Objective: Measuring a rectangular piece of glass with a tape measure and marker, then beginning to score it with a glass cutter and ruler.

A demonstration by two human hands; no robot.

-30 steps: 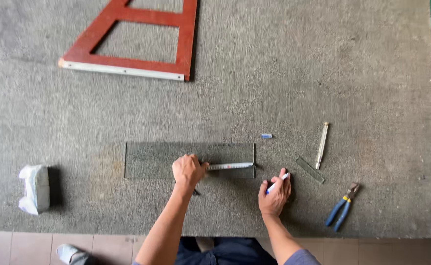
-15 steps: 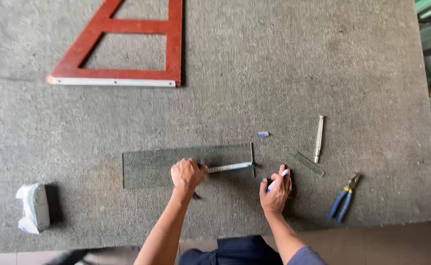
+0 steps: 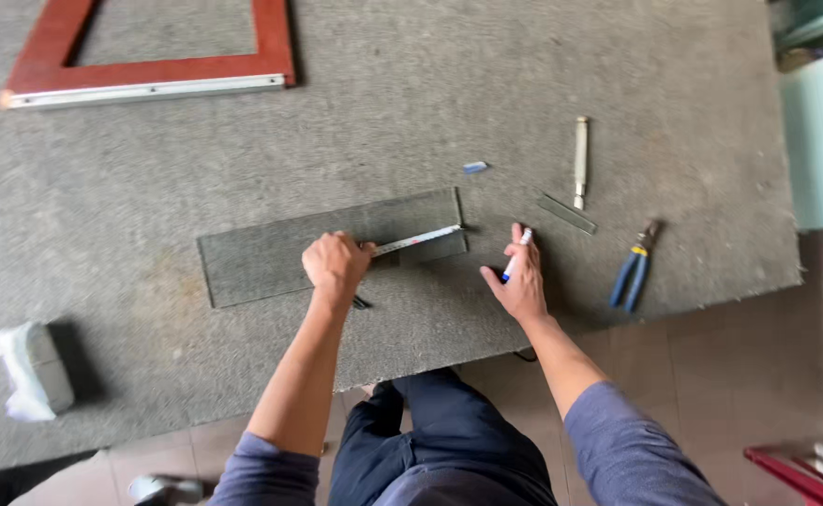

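A long rectangular pane of glass [image 3: 271, 253] lies flat on a grey carpeted table [image 3: 430, 94]. My left hand [image 3: 335, 264] grips a tape measure whose blade [image 3: 418, 240] stretches right across the pane to its right edge. My right hand [image 3: 519, 279] rests on the carpet just right of the pane and holds a white marker with a blue cap [image 3: 515, 258].
A narrow glass offcut [image 3: 566, 214], a glass cutter [image 3: 579, 159] and blue-handled pliers [image 3: 635, 267] lie to the right. A small blue cap [image 3: 473, 168] sits behind the pane. A red frame [image 3: 149, 75] lies far left, a wrapped block [image 3: 32, 370] near left.
The view has swung so the table appears tilted and its front edge and my legs show. Both hands stay on the tape and marker at the pane.
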